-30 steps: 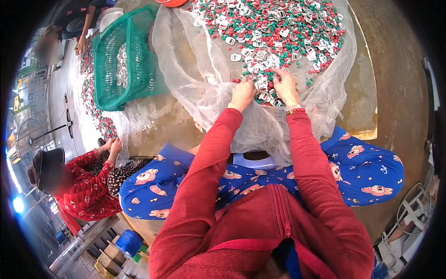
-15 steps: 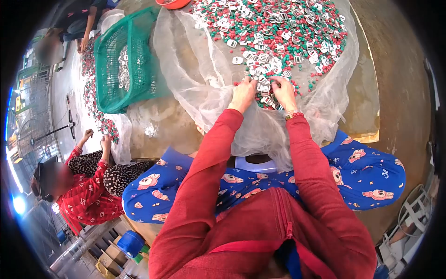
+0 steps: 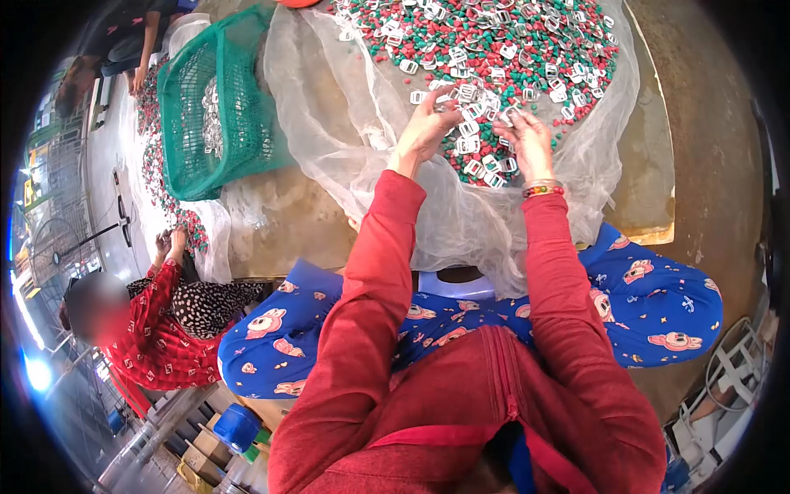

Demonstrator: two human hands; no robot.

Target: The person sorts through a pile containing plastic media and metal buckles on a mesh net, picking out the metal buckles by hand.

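Silver buckles (image 3: 469, 144) lie mixed with small red and green pebble-like pieces (image 3: 568, 49) in a wide heap on a sheer white mesh cloth (image 3: 317, 123). At the heap's near edge, my left hand (image 3: 426, 128) has its fingers curled in, with a silver buckle at the fingertips. My right hand (image 3: 528, 138) pinches another buckle (image 3: 509, 117) between thumb and fingers, just above the heap. Between my hands, several buckles lie in a loose cluster over the coloured pieces.
A green plastic basket (image 3: 185, 140) with metal pieces inside stands to the left on the wet table (image 3: 263, 218). Part of a red bowl (image 3: 296, 2) shows at the top edge. A co-worker in a red patterned top (image 3: 169, 346) sits at left; another person's arm (image 3: 148, 49) reaches in at far left.
My hands have lifted from the near edge of the heap and moved apart, the right one now holding up a buckle. The co-worker's hands at left have come together.
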